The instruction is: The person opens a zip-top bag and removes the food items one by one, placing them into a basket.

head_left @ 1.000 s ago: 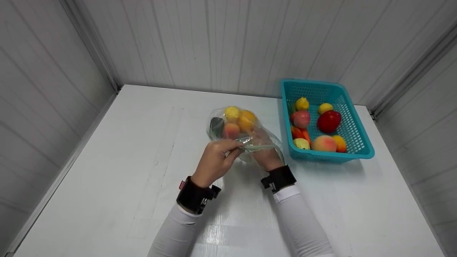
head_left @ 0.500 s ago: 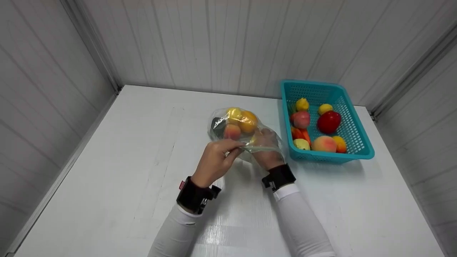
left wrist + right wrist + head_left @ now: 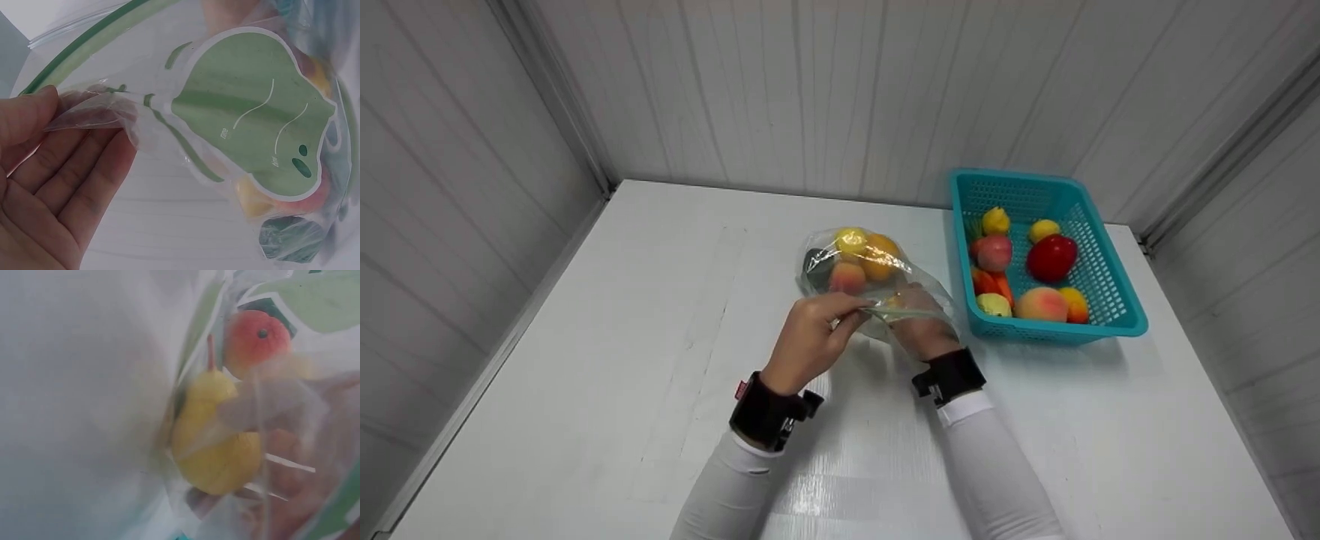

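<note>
The left grip [image 3: 814, 337] is still pinching the clear bag [image 3: 247, 112]. Inside, the right grip [image 3: 922, 322], holding a yellow pear [image 3: 216, 461], is sitting slightly nearer six o'clock than before.

A clear plastic bag [image 3: 242, 107], printed with a white-edged green shape, is held open, its mouth towards 5 o'clock and its fruit-filled end towards 11 in the head view. Inside, a yellow pear [image 3: 211, 458] is gripped, its brown stem pointed towards 12 o'clock in the right wrist view
</note>
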The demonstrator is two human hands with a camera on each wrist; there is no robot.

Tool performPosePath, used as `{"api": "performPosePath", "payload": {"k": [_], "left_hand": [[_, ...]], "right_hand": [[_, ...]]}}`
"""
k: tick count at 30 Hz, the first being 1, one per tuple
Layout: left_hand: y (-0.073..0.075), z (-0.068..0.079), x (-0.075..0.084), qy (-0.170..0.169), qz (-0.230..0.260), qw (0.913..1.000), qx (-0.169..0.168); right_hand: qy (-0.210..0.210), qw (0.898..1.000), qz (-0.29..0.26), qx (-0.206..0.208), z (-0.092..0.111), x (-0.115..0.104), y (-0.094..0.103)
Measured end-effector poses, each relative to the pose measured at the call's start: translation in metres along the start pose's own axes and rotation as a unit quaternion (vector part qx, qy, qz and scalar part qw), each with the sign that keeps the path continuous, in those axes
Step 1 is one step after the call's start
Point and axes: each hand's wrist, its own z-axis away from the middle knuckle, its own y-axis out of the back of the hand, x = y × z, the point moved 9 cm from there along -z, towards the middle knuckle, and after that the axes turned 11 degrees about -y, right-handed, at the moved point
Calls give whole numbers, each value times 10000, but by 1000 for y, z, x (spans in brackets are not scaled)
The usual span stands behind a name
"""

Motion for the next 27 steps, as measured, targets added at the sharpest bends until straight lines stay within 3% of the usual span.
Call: {"api": "performPosePath", "payload": {"k": [4, 8, 16, 23, 27], "left_hand": [[2, 0, -2, 45, -29, 10000, 46], [3, 1, -3, 43, -15, 9999, 97], [5, 0, -4, 6, -40, 9997, 231], [5, 0, -6, 138, -63, 9997, 167], [5, 1, -7, 164, -92, 9997, 148]], "right_hand": [[144, 9997, 150, -148, 4, -2, -1], [-132, 9988, 244, -407, 13, -3, 1], [319, 9946, 945, -270, 43, -27, 26], [75, 9983, 288, -501, 53, -31, 42], [103, 9985, 195, -501, 60, -31, 49]]}}
